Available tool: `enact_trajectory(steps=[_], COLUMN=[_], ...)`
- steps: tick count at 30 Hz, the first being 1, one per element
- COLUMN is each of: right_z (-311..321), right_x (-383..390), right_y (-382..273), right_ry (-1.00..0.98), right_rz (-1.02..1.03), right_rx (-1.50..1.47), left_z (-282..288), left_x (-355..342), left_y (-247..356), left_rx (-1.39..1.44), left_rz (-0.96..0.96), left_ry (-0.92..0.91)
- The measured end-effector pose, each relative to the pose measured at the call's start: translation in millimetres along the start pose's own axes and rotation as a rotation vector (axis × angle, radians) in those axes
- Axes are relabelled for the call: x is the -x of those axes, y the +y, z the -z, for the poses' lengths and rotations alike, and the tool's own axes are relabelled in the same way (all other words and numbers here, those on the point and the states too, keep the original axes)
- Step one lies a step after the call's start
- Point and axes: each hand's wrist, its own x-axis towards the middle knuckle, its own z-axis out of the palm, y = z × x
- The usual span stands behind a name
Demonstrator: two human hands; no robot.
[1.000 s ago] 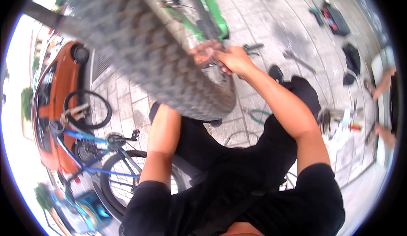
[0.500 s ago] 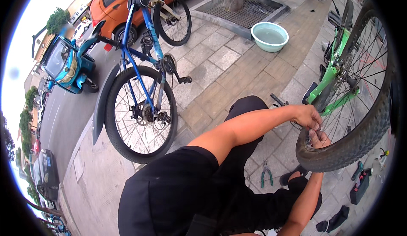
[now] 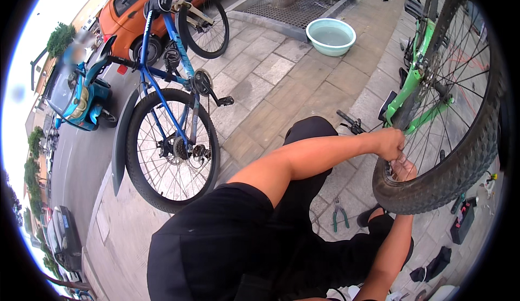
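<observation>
Bicycle wheel [image 3: 460,174] with a knobbly tyre stands at the right of my view, its nearest end at my hands. My left hand [image 3: 390,144] is curled at the inner rim, fingertips together with those of my right hand [image 3: 403,169], whose arm passes behind the tyre; I judge this gives access to one spot from two sides. Whether either is clamped on a small part, I cannot tell. Seen aslant, the wheel's long axis runs from lower left, at the hands, to upper right. Pliers [image 3: 340,218] lie nearby, handles toward me, probably for easy reach. Beyond, the green frame [image 3: 405,92] appears inverted, presumably to free the wheel. Farther off, a blue bicycle [image 3: 174,36] stands at left, then a pale basin [image 3: 330,49].
</observation>
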Motion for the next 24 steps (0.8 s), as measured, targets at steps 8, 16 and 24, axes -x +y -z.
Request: enact_trajectory(steps=[8, 16, 24], right_z=[-6.5, 0.9, 4.6], right_x=[11.6, 7.3, 0.4], right_y=[-9.2, -0.9, 16.8], right_ry=[0.019, -0.097, -0.104], right_rz=[-0.015, -0.159, -0.113], right_rx=[-0.156, -0.273, -0.241], left_z=[0.8, -20.6, -3.4], left_x=[10.5, -3.4, 21.8], left_y=[5.3, -19.2, 3.6], left_rx=[-0.141, -0.109, 0.050], left_rz=[0.034, -0.082, -0.044], left_ry=[0.084, 0.079, 0.146])
